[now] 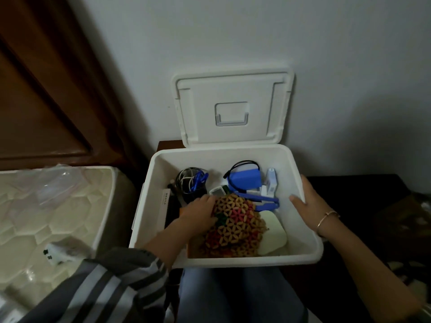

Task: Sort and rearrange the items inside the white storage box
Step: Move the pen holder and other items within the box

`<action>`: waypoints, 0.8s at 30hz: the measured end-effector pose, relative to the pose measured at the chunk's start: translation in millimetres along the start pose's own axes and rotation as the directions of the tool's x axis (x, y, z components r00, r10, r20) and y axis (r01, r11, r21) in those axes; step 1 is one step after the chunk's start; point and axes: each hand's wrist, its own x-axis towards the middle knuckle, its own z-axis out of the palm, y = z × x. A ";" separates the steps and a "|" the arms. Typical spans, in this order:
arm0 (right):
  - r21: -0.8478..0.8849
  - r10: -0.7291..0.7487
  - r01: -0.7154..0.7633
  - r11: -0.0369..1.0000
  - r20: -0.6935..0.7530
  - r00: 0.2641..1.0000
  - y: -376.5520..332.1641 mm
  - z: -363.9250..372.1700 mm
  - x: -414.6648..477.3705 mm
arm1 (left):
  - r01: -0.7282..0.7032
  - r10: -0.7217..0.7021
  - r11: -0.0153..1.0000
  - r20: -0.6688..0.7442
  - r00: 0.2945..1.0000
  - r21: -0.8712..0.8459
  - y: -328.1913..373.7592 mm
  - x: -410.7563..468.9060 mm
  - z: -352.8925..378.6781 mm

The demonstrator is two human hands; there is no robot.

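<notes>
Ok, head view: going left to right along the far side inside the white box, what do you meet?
Black holder of cables and pens → small white gadget → blue block with black cable → upright white device.

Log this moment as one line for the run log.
left hand: grips beaded mat | right hand: grips white storage box rim | lid: open

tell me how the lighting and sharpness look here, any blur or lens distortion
Head view: dim, no glare; the box and its lid are the brightest parts, and the area right of the box sinks into near-black shadow. Head view: the wide lens bows the door and mattress at left, and the small white thing on the mattress is blurred.
</notes>
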 end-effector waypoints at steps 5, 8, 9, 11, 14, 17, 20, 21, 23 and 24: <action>0.060 -0.055 0.059 0.996 -0.075 0.996 -2.8 3.4 -1.9 | -0.075 0.093 0.990 0.160 0.983 -0.116 18.1 29.8 -12.3; 0.047 -0.063 0.068 0.997 -0.101 0.993 -1.3 2.9 -1.1 | -0.042 0.049 0.999 0.314 0.948 -0.029 24.0 45.7 -24.8; 0.041 -0.062 0.066 0.997 -0.105 0.993 -0.6 3.0 -0.8 | -0.018 0.028 0.999 0.363 0.931 -0.031 25.5 49.3 -27.6; 0.028 -0.069 0.073 0.997 -0.113 0.991 1.3 3.2 0.0 | 0.029 -0.004 0.998 0.428 0.904 -0.051 28.8 54.8 -29.2; 0.016 -0.084 0.087 0.996 -0.128 0.988 3.7 4.3 2.0 | 0.019 -0.006 0.999 0.406 0.914 -0.029 33.5 58.2 -26.8; 0.010 -0.082 0.084 0.996 -0.140 0.987 7.3 6.0 3.6 | 0.011 -0.004 1.000 0.341 0.940 -0.018 33.8 58.5 -22.2; 0.021 -0.085 0.089 0.996 -0.149 0.985 10.1 7.7 4.3 | 0.039 -0.021 0.998 0.336 0.942 -0.046 31.5 59.0 -19.3; 0.026 -0.082 0.087 0.996 -0.151 0.985 10.7 8.0 4.7 | 0.049 -0.027 0.997 0.343 0.939 -0.055 31.3 59.7 -18.9; 0.025 -0.074 0.078 0.997 -0.149 0.986 11.9 8.5 5.4 | 0.068 -0.044 0.996 0.342 0.939 -0.059 31.7 60.9 -19.3; 0.020 -0.069 0.073 0.997 -0.147 0.987 12.2 8.5 5.6 | 0.075 -0.049 0.995 0.337 0.940 -0.065 31.9 62.1 -19.7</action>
